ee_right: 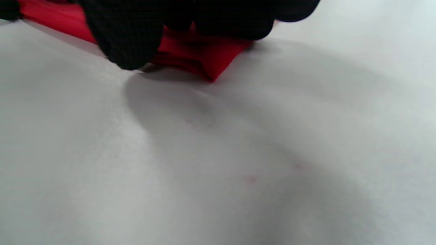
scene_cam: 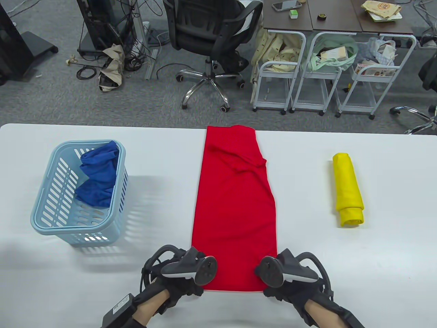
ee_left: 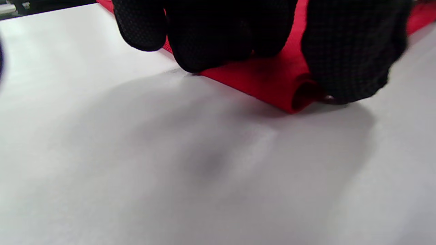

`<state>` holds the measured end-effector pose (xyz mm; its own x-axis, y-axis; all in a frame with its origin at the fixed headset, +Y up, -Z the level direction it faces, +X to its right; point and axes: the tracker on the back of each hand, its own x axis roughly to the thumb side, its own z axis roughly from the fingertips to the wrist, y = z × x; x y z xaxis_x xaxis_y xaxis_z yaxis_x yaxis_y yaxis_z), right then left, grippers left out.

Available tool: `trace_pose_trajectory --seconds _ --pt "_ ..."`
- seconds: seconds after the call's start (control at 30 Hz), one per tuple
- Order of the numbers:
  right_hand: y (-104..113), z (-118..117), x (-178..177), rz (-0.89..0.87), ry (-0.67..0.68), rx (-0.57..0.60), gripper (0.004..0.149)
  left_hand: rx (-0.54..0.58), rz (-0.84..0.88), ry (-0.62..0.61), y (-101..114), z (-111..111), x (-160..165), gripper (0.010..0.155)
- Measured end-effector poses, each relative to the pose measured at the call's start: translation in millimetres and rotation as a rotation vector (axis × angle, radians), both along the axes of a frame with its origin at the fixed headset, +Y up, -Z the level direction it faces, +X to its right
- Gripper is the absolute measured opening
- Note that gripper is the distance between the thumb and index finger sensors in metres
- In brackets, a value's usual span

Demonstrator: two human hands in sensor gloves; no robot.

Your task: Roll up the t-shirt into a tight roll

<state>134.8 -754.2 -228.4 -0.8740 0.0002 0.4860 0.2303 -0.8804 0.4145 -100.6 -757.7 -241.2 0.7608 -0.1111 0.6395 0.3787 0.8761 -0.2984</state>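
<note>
Both hands are down at the near edge of the worktop, one on each near corner of the red t-shirt (scene_cam: pixel 234 205). Left hand (scene_cam: pixel 181 276) first: in the left wrist view its fingers (ee_left: pixel 211 37) press on the cloth while the thumb (ee_left: pixel 351 51) curls the hem up into a small tube, so it's pinching that corner. Right hand (scene_cam: pixel 290 276) mirrors it, thumb (ee_right: pixel 126 37) and fingers clamped on the opposite corner, where the fabric is bunched and just turned over.

And the shirt itself? Folded into a long narrow strip, running from the near edge straight up the middle to the far edge of the worktop (scene_cam: pixel 375 256), lying flat with a few creases toward the far end.

By my read, the rolling is only just starting: one small turn of the hem, nearly the whole length left to wind up and tighten.

Over by the right edge sits a yellow roll (scene_cam: pixel 347 189); toward the left edge, a blue basket (scene_cam: pixel 44 205) holding blue cloth (scene_cam: pixel 97 179).
</note>
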Motion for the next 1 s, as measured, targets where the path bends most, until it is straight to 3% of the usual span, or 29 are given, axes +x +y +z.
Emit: trace_pose_trajectory --seconds 0.13,0.23,0.37,0.43,0.5,0.6,0.73,0.8,0.9,1.0 --pt "-3 1 -6 0.056 0.013 0.045 0.066 0.023 -0.017 -0.017 2 2 6 0.072" --pt "-5 0 -11 0.067 0.021 0.097 0.064 0.077 0.009 -0.020 1 -1 7 0.061" --pt "-4 -5 -9 0.022 -0.012 0.058 0.056 0.065 0.074 -0.003 1 -4 2 0.061" --pt "1 -8 -3 -0.030 -0.039 0.038 0.046 0.008 0.152 0.037 4 -9 -6 0.061" --pt "12 -10 5 -0.090 -0.066 0.050 0.038 -0.036 0.274 0.080 11 -13 -15 0.050" --pt "30 -13 18 -0.226 -0.109 0.065 0.037 -0.014 0.453 0.141 29 -19 -29 0.043" --pt "47 -12 30 -0.371 -0.145 0.068 0.038 -0.085 0.674 0.170 48 -24 -47 0.043" --pt "51 -13 36 -0.414 -0.166 0.082 0.039 -0.068 0.786 0.182 52 -26 -57 0.041" --pt "52 -15 40 -0.616 -0.174 -0.017 0.039 -0.129 0.938 0.201 49 -32 -63 0.041" --pt "51 -18 41 -0.601 -0.193 -0.008 0.040 -0.200 0.993 0.228 41 -39 -65 0.041"
